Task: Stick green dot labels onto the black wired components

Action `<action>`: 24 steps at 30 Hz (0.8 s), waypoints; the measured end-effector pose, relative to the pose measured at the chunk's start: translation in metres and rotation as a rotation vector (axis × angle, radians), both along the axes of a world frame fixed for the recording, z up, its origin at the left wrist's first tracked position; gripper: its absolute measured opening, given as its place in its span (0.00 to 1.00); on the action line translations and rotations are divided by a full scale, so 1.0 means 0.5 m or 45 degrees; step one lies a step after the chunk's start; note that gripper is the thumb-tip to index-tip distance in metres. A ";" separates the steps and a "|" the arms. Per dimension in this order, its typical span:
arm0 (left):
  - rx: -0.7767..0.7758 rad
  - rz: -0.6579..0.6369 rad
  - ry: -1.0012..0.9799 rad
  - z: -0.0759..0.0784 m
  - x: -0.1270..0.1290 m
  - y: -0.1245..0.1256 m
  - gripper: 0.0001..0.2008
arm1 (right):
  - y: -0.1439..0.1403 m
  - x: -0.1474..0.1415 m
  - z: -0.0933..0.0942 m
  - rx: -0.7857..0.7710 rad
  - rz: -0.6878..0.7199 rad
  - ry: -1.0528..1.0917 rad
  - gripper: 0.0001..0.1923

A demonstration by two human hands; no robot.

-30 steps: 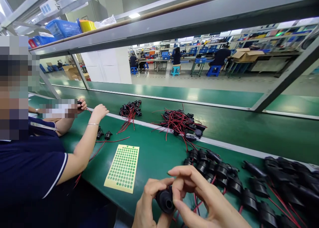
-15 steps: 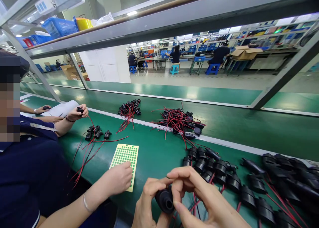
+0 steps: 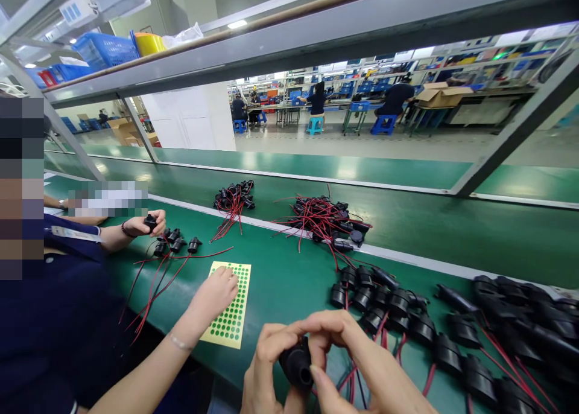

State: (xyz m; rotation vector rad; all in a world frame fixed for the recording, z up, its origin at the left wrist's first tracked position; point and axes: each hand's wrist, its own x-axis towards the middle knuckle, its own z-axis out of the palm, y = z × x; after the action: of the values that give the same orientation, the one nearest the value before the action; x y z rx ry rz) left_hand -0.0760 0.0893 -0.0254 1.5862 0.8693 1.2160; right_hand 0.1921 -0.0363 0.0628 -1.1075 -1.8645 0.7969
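On the long green surface [image 3: 289, 281], a big row of black round wired parts [image 3: 452, 335] waits along the near edge, seemingly undone. Left hand [image 3: 262, 372] and right hand [image 3: 362, 366] both pinch one black rubbery cap [image 3: 296, 366] there.

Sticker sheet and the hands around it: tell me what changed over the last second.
The co-worker's hand left the small parts by the red wires, came down to the sticker sheet and now rests on it. The left hand and right hand stayed closed on the black part.
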 end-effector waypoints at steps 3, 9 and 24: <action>0.003 0.036 -0.095 0.015 0.071 -0.008 0.11 | 0.006 0.004 0.002 -0.073 0.050 0.047 0.22; -0.083 0.057 -0.220 0.023 0.178 -0.208 0.14 | 0.028 0.012 -0.006 -0.254 0.102 0.083 0.24; -0.178 -0.199 -0.184 0.021 0.170 -0.227 0.24 | 0.043 0.038 0.018 0.531 0.299 -0.041 0.33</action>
State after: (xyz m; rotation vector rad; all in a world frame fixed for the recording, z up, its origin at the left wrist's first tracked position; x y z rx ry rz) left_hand 0.0091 -0.0244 -0.0149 1.4087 0.7086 1.1192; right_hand 0.2111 -0.0148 0.0717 -0.6518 -2.0912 0.4835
